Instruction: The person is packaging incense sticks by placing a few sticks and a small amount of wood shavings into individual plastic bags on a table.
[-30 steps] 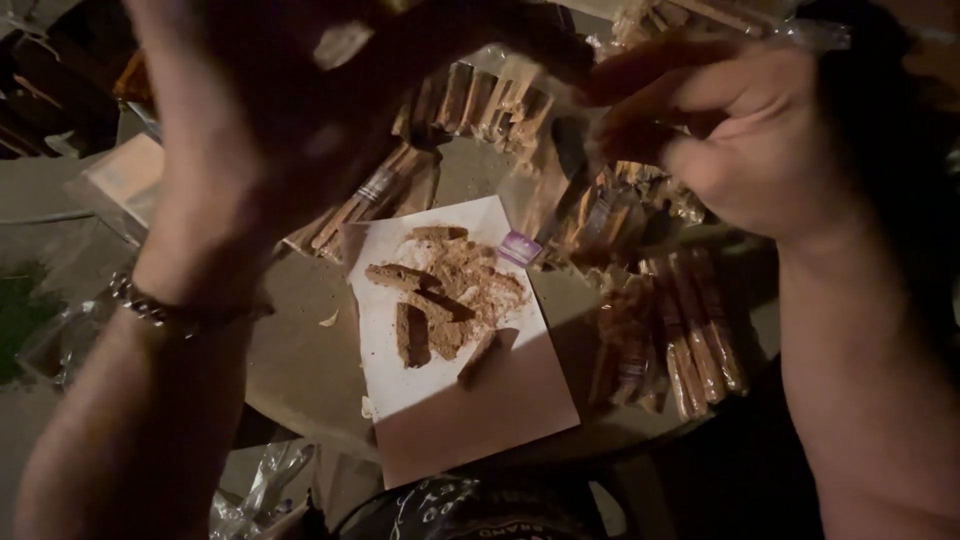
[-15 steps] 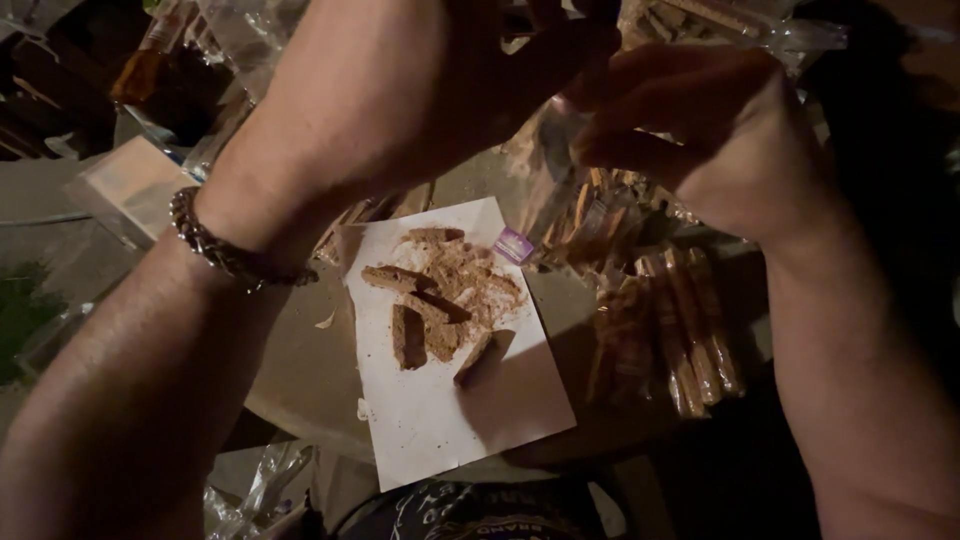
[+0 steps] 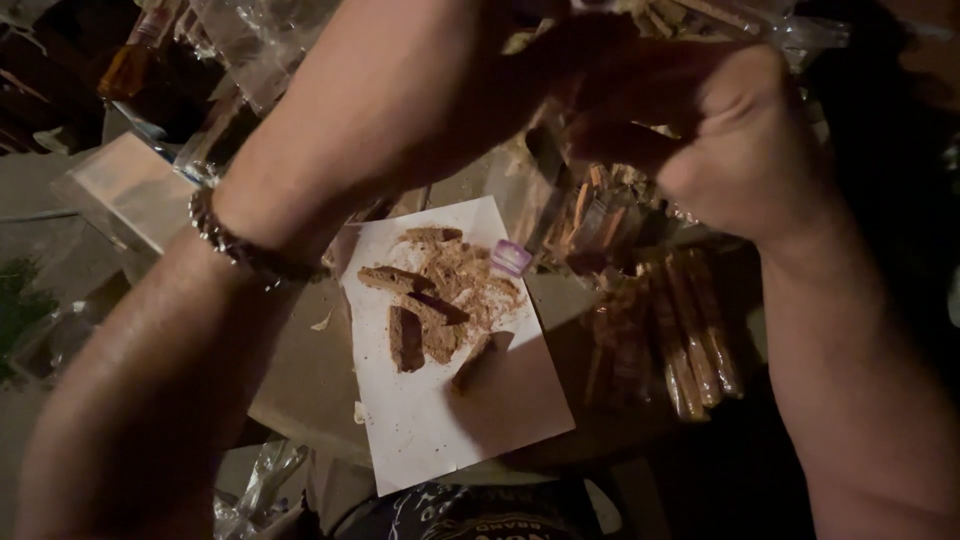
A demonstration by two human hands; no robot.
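Clear plastic bags (image 3: 690,330) with brown sticks inside lie below the right hand (image 3: 740,150). More clear bags (image 3: 240,40) are above the left hand's (image 3: 400,90) wrist. A small purple and white label (image 3: 510,258) lies on the white paper (image 3: 440,420), between both hands.

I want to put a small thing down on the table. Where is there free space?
The lower half of the white paper, below the brown pieces, is bare. So is the table strip left of the paper. Right of it, wrapped sticks crowd the top, and bags fill the far side under both hands.
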